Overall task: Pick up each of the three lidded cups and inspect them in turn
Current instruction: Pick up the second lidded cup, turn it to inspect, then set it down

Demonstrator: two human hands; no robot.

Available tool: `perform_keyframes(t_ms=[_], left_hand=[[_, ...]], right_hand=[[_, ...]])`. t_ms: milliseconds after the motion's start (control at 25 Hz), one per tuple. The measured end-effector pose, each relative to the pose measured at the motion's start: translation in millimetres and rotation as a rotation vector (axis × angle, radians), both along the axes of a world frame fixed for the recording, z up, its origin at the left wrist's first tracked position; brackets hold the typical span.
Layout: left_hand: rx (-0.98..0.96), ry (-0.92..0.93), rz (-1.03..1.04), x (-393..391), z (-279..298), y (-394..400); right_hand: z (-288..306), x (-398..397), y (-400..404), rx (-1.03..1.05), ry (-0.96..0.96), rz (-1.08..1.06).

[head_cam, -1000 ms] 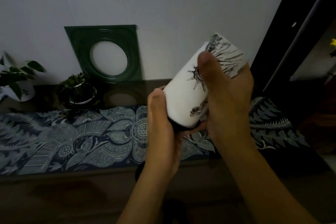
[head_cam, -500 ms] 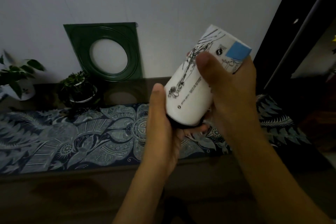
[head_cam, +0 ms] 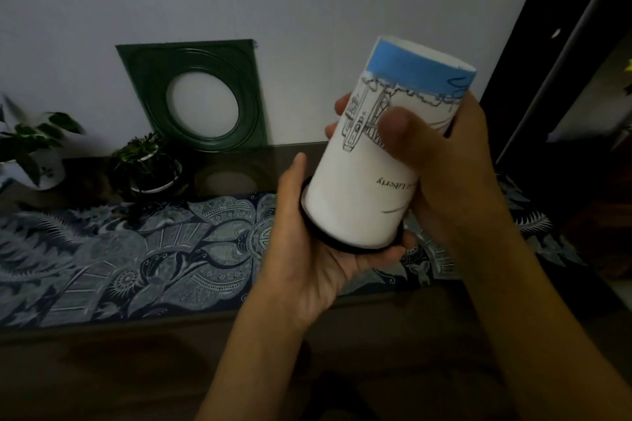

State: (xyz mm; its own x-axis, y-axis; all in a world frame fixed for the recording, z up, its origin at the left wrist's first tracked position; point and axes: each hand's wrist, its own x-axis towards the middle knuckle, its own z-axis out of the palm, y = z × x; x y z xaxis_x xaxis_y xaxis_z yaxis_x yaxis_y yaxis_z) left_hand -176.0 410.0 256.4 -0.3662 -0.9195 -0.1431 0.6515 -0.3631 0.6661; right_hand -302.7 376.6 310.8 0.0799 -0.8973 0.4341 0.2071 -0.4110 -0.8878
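Clearly the lidded cup (head_cam: 369,174) is held upside down and well clear of the surface (head_cam: 102,352), its long axis tilted so the blue-banded base points up and away to the right while the black lid (head_cam: 316,229) faces down toward the person. Both hands share the grip. The left hand (head_cam: 307,267) lies below the cup, palm up and only half curled, with the lid rim resting in it and the thumb laid along the lid's left edge. The right hand (head_cam: 455,164) closes around the cup's upper body from the right, thumb pressed across the printed drawing on the near side and fingertips (head_cam: 337,116) just showing round the far side. So the cup sits above the left grip and inside the right one, and its upside-down lettering faces the camera. Judging from this, inspection of this cup is under way, and any further turn about the long axis falls to the right hand, with the left acting as a cradle. Beyond the hands, a patterned blue cloth (head_cam: 136,249) covers the surface; no other cup is visible.
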Motion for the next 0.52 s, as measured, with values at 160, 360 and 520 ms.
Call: perform_keyframes(t_ms=[160,360,520], left_hand=[[-0.344,-0.253,0.467,-16,-9,-1],[-0.172,-0.146,0.351,-14,-4,2],[-0.062,-0.070,0.071,-7,4,5]], right_hand=[[-5,13,5,0.043,-0.224,-0.195],[-8,8,4,0.040,-0.140,-0.121],[-3,2,1,0.070,-0.093,-0.038]])
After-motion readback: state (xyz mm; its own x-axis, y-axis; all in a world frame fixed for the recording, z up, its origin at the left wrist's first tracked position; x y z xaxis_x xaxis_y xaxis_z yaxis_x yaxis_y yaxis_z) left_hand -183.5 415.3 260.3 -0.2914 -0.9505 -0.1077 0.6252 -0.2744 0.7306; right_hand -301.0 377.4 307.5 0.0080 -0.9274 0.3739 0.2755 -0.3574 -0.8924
